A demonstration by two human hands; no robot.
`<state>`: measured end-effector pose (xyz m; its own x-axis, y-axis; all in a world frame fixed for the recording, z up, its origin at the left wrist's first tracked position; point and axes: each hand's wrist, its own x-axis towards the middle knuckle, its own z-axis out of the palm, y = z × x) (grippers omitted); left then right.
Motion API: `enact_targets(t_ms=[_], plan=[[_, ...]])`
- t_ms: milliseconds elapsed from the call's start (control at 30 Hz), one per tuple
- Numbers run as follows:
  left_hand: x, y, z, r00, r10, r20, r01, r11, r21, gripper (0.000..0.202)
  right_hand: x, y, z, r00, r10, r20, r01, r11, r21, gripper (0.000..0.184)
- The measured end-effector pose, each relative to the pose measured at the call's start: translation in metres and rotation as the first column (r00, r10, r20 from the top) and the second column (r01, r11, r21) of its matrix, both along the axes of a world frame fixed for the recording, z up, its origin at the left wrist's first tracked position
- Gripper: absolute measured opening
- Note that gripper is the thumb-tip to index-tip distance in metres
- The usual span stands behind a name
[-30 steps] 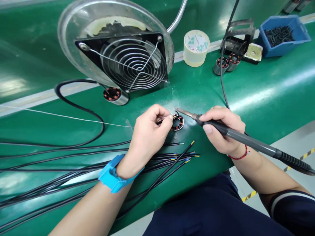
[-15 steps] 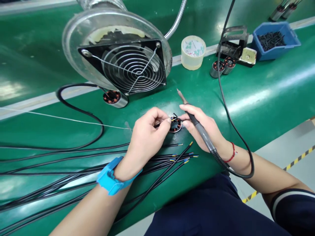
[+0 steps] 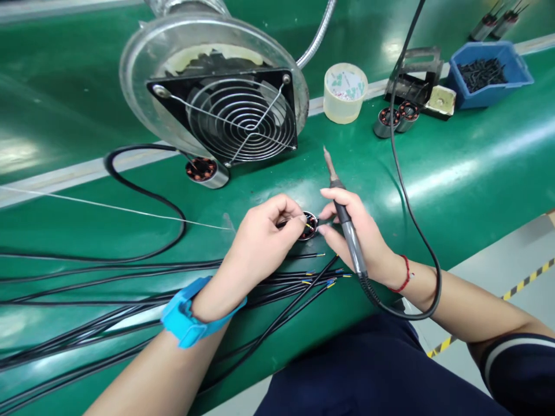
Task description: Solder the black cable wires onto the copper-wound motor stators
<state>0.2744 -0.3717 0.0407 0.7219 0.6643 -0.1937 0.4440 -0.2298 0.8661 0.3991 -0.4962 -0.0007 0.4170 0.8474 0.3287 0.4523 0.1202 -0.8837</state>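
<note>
My left hand (image 3: 271, 231), with a blue strap on its wrist, pinches a black cable whose yellow wire end (image 3: 307, 225) shows over a motor stator (image 3: 313, 232). The stator is a round metal ring with copper windings, partly hidden behind the left fingers. My right hand (image 3: 353, 228) carries a soldering iron (image 3: 353, 242) across the palm, its tip pointing up and away from the stator. The right thumb and fingertips are at the stator's right edge; whether they press on it I cannot tell. Several black cables (image 3: 277, 283) with stripped coloured ends lie below the left hand.
A fan in a clear round hood (image 3: 249, 124) stands behind my hands, with another motor (image 3: 207, 172) under it. Farther right are a tape roll (image 3: 344, 110), two motors (image 3: 389, 122), a soldering iron stand (image 3: 416, 81) and a blue bin (image 3: 485, 95) of small black pieces.
The soldering iron has tilted more upright in my right hand. The yellow wire end in my left hand now lies farther over the stator. The view has shifted slightly.
</note>
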Motion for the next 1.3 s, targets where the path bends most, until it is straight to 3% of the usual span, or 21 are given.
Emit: enact_targets(t_ms=[267, 367, 500, 633, 833, 1000, 1133, 1300], plan=[[-0.005, -0.001, 0.006, 0.995, -0.100, 0.019, 0.102, 0.991, -0.086, 0.012, 0.000, 0.010, -0.005, 0.997, 0.073, -0.040, -0.073, 0.997, 0.010, 0.048], [-0.006, 0.000, 0.004, 0.998, -0.058, 0.027, 0.059, 0.996, -0.059, 0.011, 0.004, 0.013, -0.003, 0.990, 0.122, 0.064, -0.125, 0.991, 0.047, 0.048], [-0.007, 0.001, 0.000, 0.998, -0.049, 0.049, 0.052, 0.997, -0.052, 0.009, 0.009, 0.015, -0.001, 0.955, 0.191, 0.226, -0.193, 0.981, -0.015, 0.048], [-0.008, 0.001, -0.002, 0.996, -0.049, 0.076, 0.055, 0.996, -0.077, 0.008, 0.010, 0.013, 0.005, 0.966, 0.132, 0.222, -0.143, 0.989, 0.032, 0.048], [-0.008, 0.000, -0.006, 0.995, -0.003, 0.103, 0.014, 0.994, -0.107, 0.008, 0.010, -0.011, 0.029, 0.984, 0.011, 0.179, -0.021, 0.998, 0.059, 0.033], [-0.007, 0.002, -0.006, 0.994, 0.009, 0.105, 0.003, 0.993, -0.117, 0.007, 0.004, -0.030, 0.027, 0.983, -0.117, 0.143, 0.086, 0.975, 0.207, 0.025], [-0.006, 0.004, -0.006, 0.995, 0.002, 0.101, 0.011, 0.993, -0.121, 0.007, 0.001, -0.031, 0.023, 0.997, -0.048, 0.063, 0.027, 0.956, 0.293, 0.013], [-0.006, 0.005, -0.007, 0.993, -0.010, 0.118, 0.023, 0.994, -0.109, 0.009, 0.000, -0.029, 0.026, 0.999, 0.008, 0.054, -0.021, 0.968, 0.249, 0.010]])
